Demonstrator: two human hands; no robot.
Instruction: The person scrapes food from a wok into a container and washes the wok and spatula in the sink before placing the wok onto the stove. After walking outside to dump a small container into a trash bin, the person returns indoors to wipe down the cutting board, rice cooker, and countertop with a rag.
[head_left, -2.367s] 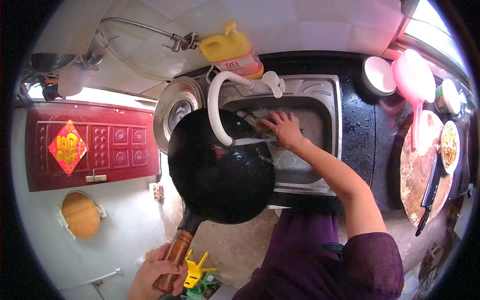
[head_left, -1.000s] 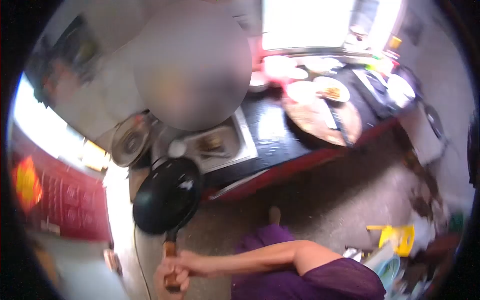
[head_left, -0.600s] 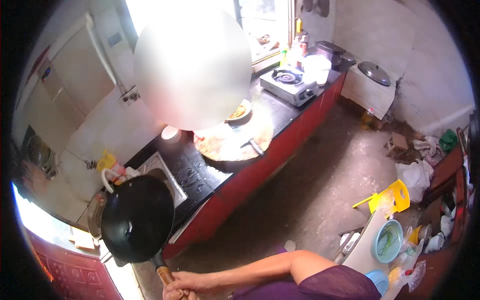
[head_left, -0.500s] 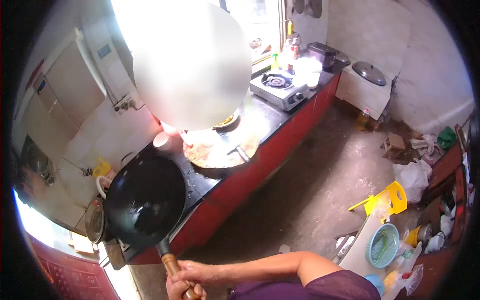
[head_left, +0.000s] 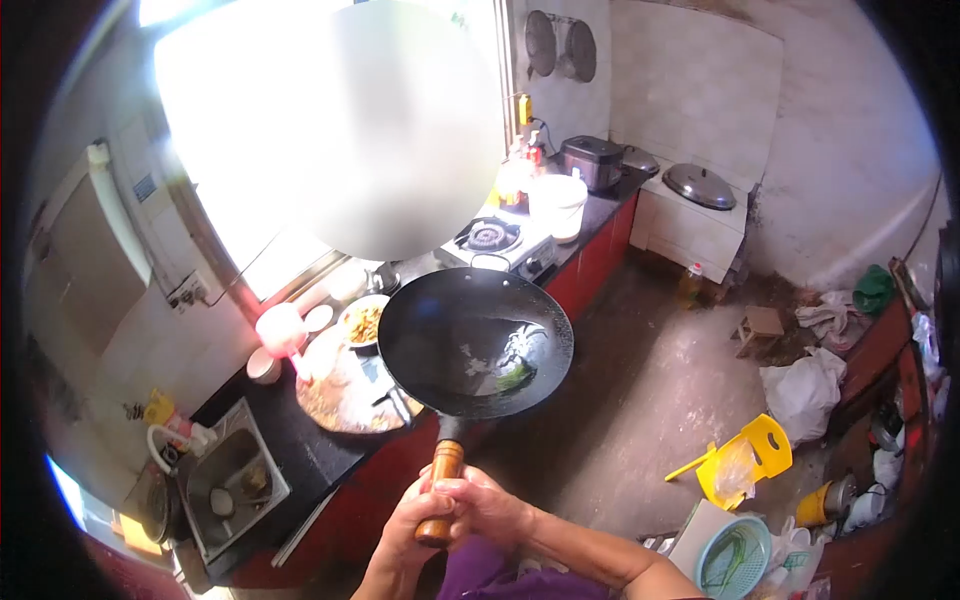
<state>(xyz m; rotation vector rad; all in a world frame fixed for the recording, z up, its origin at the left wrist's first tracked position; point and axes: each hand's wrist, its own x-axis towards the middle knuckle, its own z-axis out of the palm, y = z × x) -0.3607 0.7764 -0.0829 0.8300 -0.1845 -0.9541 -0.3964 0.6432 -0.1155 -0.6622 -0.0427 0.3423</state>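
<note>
Both my hands are wrapped round the brown wooden handle (head_left: pixel 448 462) of a black wok (head_left: pixel 440 340). My left hand (head_left: pixel 408 520) grips it from the left, and my right hand (head_left: pixel 495 510) closes over it from the right. The wok is held out in the air in front of me, roughly level, its inside facing up. A wet shine and a greenish patch show in its bowl; I cannot tell whether the patch is food or a reflection. Past its rim, partly hidden, stands a gas stove (head_left: pixel 540 258) with a round burner.
Left of the wok, a round cutting board (head_left: pixel 335 410) bears a cleaver (head_left: pixel 392 398). A bowl of food (head_left: pixel 365 322) stands behind it. The sink (head_left: pixel 235 480) is at left. A white bucket (head_left: pixel 558 208) is beside the stove. Low right are a yellow chair (head_left: pixel 742 460) and blue basket (head_left: pixel 735 560).
The wok has moved right, from above the sink side of the counter to in front of the stove. Both hands moved with it, still on the handle. The view has shifted too.
</note>
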